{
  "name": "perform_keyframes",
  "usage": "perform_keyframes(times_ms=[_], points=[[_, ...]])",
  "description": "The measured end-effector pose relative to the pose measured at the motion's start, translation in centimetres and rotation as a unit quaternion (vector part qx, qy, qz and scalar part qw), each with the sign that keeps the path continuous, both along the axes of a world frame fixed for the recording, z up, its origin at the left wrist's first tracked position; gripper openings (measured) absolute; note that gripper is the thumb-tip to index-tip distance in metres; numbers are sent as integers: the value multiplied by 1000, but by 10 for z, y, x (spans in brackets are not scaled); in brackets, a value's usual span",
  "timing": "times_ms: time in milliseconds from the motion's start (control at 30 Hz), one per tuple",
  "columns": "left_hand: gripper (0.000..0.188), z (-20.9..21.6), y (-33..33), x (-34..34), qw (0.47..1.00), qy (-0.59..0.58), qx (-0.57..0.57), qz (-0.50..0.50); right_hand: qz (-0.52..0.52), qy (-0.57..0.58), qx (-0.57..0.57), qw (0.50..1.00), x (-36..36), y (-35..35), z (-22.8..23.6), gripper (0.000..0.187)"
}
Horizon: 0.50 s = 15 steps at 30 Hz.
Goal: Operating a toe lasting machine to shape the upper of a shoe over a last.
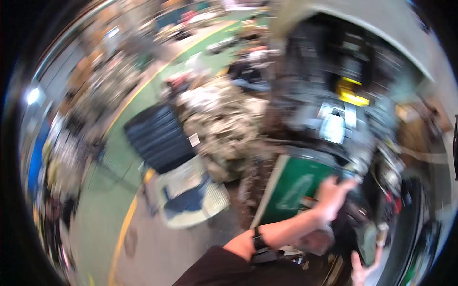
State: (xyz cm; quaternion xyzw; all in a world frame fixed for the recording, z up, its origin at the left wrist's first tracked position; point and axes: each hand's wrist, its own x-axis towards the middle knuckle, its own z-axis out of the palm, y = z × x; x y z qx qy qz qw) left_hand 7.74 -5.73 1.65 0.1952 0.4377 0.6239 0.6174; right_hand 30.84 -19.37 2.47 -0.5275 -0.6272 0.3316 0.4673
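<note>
We stand over a green floor [93, 243] edged with yellow line, and a large dark machine [305, 66] fills the upper right. To its left lies a heap of crumpled beige material [224, 124], beside a chair [160, 138] with a black ribbed back and a pale, blue-patched seat. Near the middle right, just below the machine, a green board [272, 202] with a pale edge lies tilted.

Our left forearm [281, 233] comes in from the lower edge out of a dark sleeve [210, 271], slants up to the right and bears a black wristband [259, 240]. Our left hand [331, 196] reaches over the right part of the green board, its blurred fingers apart and pointing up and to the right; we cannot tell whether they touch anything. At the lower right, our right hand [366, 269] points upward, thumb and finger spread wide beside a grey-green piece [368, 242]; contact there is unclear.

As for writing, a bright panel [333, 127] on the machine is washed out, pale strokes on the board are smeared past reading, and a small white tag [193, 139] beside the chair back is too blurred to read.
</note>
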Motion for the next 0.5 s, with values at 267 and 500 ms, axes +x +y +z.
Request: perform_keyframes(times_ms=[267, 500], points=[[26, 0, 0, 138, 993, -19, 17, -112, -154, 409, -124, 891, 113, 7, -40, 76], [26, -69, -32, 282, 828, 269, 270, -411, -300, 701, -163, 626, 282, -90, -5, 48]])
